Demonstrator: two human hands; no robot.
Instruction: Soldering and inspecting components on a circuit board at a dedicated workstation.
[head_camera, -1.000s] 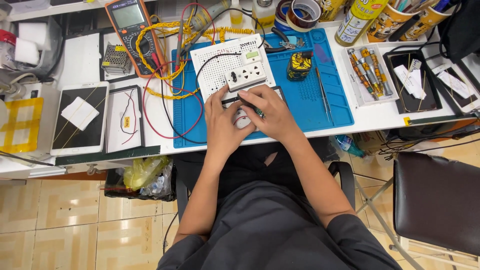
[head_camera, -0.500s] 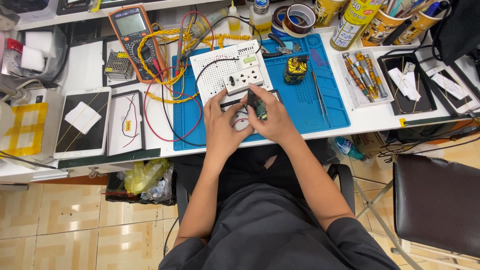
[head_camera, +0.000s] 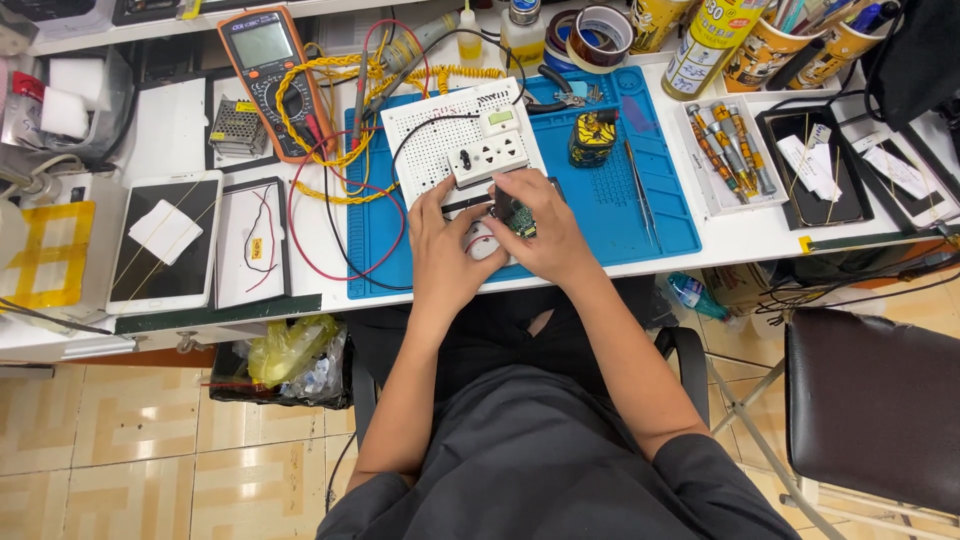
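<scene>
A small green circuit board (head_camera: 515, 219) sits pinched in the fingers of the right hand (head_camera: 543, 238), at the near edge of the blue work mat (head_camera: 660, 205), just in front of the person's body. So little of it shows between the fingers that I cannot tell which way its long side runs; its green face is turned up toward the head.

The left hand (head_camera: 443, 250) lies close beside it, fingers curled and resting on a small white piece (head_camera: 482, 243) on the mat; whether it truly grips that piece is hidden from where I stand. The two hands nearly touch at the thumbs.

Just beyond the fingertips lies a white perforated board (head_camera: 440, 140), tilted a little, carrying a white socket block (head_camera: 489, 158) with a black wire looping across it. To the right of that stands a small yellow-and-black tool (head_camera: 592, 135), and further right a pair of tweezers (head_camera: 640, 190) lies lengthwise, pointing away from the person.

Left of the mat, red wire (head_camera: 300, 240) curls over the table toward an orange multimeter (head_camera: 267, 60), tangled with yellow coiled leads (head_camera: 320, 110). A white tablet (head_camera: 165, 255) lies flat at the far left, and a tray of screwdrivers (head_camera: 728, 150) at the right.
</scene>
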